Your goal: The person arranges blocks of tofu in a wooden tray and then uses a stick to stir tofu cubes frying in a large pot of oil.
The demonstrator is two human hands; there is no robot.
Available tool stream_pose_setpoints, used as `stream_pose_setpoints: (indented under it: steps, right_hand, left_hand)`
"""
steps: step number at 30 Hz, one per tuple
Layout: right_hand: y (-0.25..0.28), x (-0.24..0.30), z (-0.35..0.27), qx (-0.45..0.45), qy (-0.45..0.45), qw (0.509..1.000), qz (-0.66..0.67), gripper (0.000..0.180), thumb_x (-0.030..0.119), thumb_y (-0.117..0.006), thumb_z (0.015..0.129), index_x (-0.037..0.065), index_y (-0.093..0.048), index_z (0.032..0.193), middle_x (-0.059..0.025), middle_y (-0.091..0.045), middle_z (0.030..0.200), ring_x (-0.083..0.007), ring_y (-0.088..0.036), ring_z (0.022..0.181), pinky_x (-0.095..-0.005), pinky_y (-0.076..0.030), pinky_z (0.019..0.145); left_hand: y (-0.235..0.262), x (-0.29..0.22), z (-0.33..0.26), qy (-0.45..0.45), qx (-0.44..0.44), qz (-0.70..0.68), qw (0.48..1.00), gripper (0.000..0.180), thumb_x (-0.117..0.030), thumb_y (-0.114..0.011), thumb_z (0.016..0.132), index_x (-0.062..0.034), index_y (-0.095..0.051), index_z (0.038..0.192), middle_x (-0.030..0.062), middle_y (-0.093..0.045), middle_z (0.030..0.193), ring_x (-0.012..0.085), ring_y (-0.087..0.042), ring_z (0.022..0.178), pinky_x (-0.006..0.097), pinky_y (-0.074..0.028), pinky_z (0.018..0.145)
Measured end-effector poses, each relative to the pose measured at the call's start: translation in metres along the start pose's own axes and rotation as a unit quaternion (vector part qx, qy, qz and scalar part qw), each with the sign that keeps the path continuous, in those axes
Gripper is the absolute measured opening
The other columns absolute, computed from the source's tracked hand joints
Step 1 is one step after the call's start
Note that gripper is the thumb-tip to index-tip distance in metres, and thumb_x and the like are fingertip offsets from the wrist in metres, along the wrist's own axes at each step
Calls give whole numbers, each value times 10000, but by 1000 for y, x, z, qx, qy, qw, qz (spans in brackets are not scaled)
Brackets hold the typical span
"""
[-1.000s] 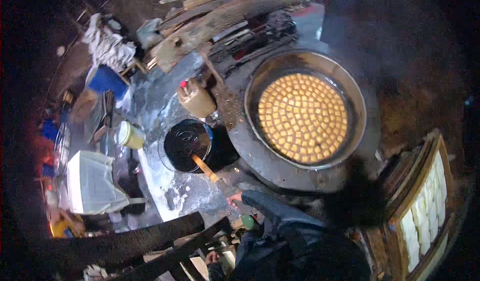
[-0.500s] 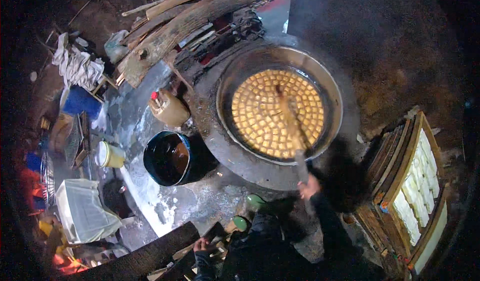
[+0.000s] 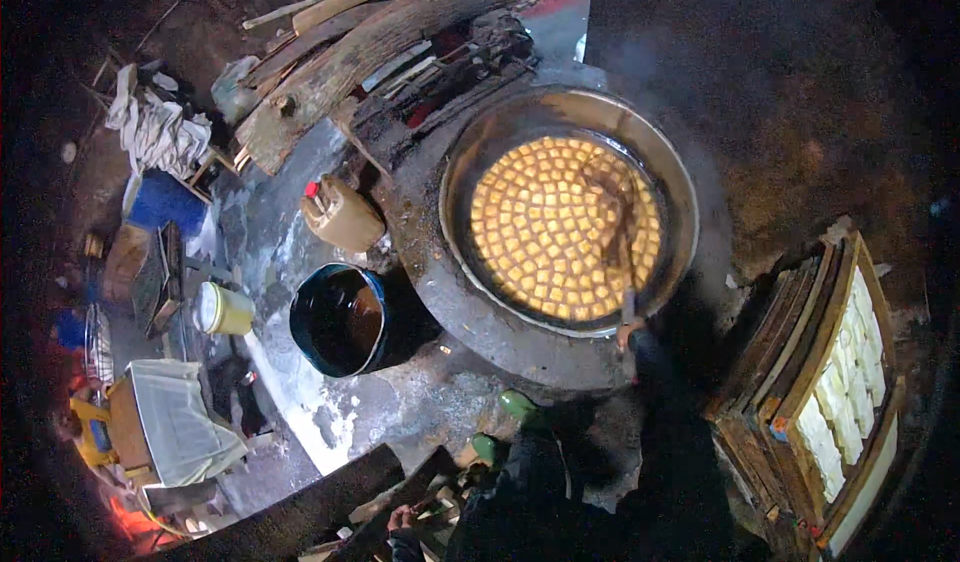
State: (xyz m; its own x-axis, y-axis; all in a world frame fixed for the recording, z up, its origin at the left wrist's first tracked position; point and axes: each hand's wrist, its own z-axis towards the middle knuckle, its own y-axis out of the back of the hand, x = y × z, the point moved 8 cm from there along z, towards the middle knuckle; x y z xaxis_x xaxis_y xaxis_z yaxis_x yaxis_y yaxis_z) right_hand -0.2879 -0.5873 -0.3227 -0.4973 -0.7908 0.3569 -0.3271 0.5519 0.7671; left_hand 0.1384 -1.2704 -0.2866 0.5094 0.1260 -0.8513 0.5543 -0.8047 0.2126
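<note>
My right hand is closed round the pale handle of a long stirring tool at the near right rim of a large round metal pan. The tool's brown far end is smeared by motion and reaches over the pan. Small golden square pieces, like tofu cubes, lie packed in rings in dark liquid there. Low at the left of my body, my left hand hangs beside split firewood. Its fingers look loosely apart, with nothing visible in them.
A dark bucket of brown liquid and a tan jug with a red cap stand left of the pan. Logs lie behind. Stacked wooden trays with white slabs stand at right. A cloth-covered box and yellowish tub are at left.
My right hand and the tool's handle have moved farther forward and slightly right. The tool's far end has swung right over the golden pieces. My left hand is a little lower.
</note>
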Motion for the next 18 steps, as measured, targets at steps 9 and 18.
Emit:
stream_pose_setpoints:
  steps: [9,18]
  right_hand:
    - [-52,114,52,48,65,994,-77,241,120,-648,743,17,-646,960,-220,-643,861,-378,-617,843,-452,-496,737]
    - [-22,42,-60,-122,40,991,-28,522,110,-651,715,3,-480,1197,-301,-600,966,-468,-579,930,-515,-480,806]
  left_hand:
    - [2,23,-25,-39,49,-202,977,105,7,-616,880,-50,-533,908,142,-631,916,255,-599,802,438,-530,741]
    - [-16,13,-10,-108,123,-48,985,74,-112,-634,908,-79,-580,946,74,-650,928,163,-613,816,336,-525,724]
